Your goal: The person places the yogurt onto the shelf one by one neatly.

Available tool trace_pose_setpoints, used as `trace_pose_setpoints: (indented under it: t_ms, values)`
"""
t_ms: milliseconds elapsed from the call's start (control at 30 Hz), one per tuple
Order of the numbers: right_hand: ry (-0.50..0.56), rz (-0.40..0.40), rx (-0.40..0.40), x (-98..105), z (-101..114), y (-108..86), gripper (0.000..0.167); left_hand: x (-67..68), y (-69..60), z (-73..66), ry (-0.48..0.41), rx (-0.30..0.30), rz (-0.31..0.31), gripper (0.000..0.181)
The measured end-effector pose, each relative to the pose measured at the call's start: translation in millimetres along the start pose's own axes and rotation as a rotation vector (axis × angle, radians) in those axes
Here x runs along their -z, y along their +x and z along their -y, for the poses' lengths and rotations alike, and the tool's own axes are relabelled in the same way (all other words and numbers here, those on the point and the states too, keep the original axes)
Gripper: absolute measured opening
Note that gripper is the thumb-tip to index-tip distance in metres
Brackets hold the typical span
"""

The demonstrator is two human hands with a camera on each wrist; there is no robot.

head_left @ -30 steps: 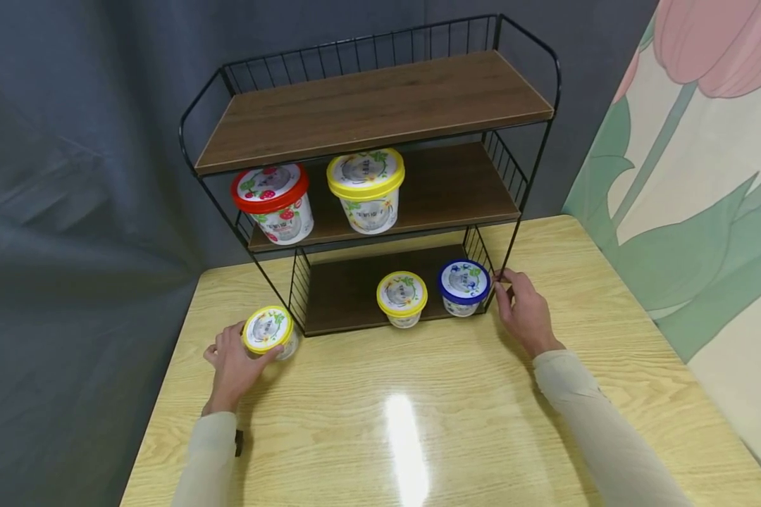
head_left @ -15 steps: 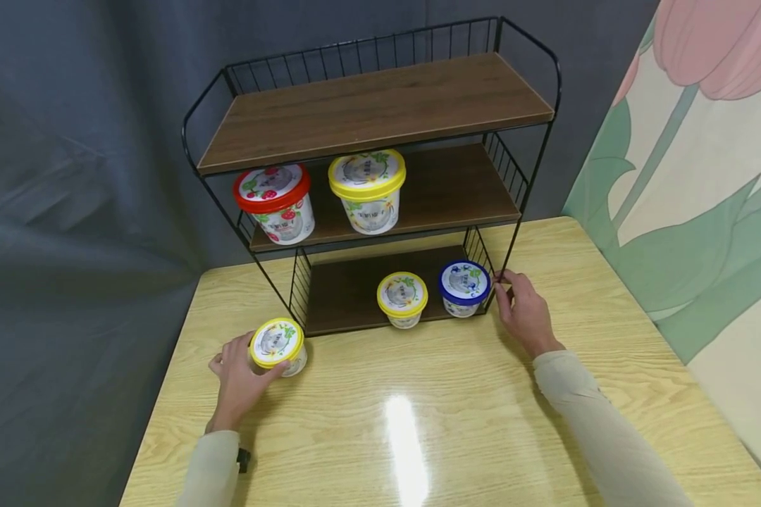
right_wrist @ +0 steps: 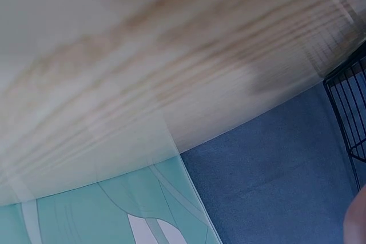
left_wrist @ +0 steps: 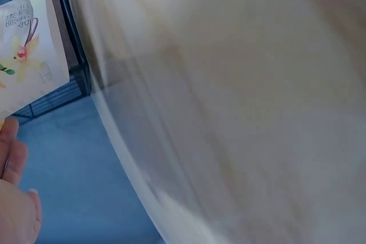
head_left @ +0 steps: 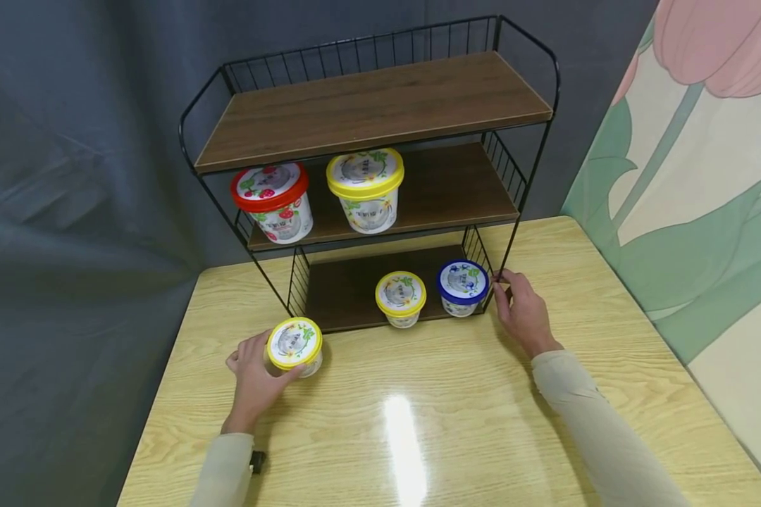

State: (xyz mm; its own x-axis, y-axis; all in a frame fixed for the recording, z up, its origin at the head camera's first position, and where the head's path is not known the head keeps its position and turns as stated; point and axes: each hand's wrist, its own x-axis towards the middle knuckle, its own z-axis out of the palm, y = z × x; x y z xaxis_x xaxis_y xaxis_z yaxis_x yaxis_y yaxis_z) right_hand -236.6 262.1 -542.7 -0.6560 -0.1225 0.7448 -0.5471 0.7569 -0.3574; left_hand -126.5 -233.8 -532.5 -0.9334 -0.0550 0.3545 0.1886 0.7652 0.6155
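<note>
My left hand [head_left: 258,380] grips a small yellow-lidded tub [head_left: 294,343] between thumb and fingers, in front of the rack's lower left corner. In the left wrist view the tub's printed side [left_wrist: 31,55] shows at the left edge, with some fingers [left_wrist: 12,152] below it. My right hand [head_left: 525,313] pinches the right front post of the black wire shelf rack [head_left: 374,105] with thumb and index finger. Just inside that post, on the bottom shelf, stands a small blue-lidded tub [head_left: 461,287]. Left of it is another small yellow-lidded tub [head_left: 401,299].
On the middle shelf stand a large red-lidded tub [head_left: 273,204] at the left end and a large yellow-lidded tub [head_left: 366,190] beside it. The rack stands on a wooden table [head_left: 482,408], before a dark curtain [head_left: 89,211]. A floral wall [head_left: 704,211] borders the right.
My left hand has carried the small yellow-lidded tub from beside the rack's left side rightward and slightly nearer to me. The right hand stays on the post.
</note>
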Motion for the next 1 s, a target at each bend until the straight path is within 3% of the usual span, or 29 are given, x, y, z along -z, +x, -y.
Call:
trace_pose_setpoints:
  t_ms: [167,467,733,1000]
  values:
    - [-0.010,0.027,-0.027,2,1,1.0,0.027,-8.1,6.2,-12.3,-0.048,0.003,0.027,0.089]
    - [-0.008,0.033,-0.036,2,2,0.6,0.027,-33.2,22.7,-32.4,-0.102,-0.058,0.038,0.090]
    - [-0.009,0.006,-0.014,3,2,2.1,0.029,-56.7,40.9,-50.1,-0.056,0.029,-0.003,0.091]
    - [-0.007,0.037,-0.034,3,1,0.4,0.028,-65.4,48.2,-59.9,-0.098,0.181,0.105,0.092]
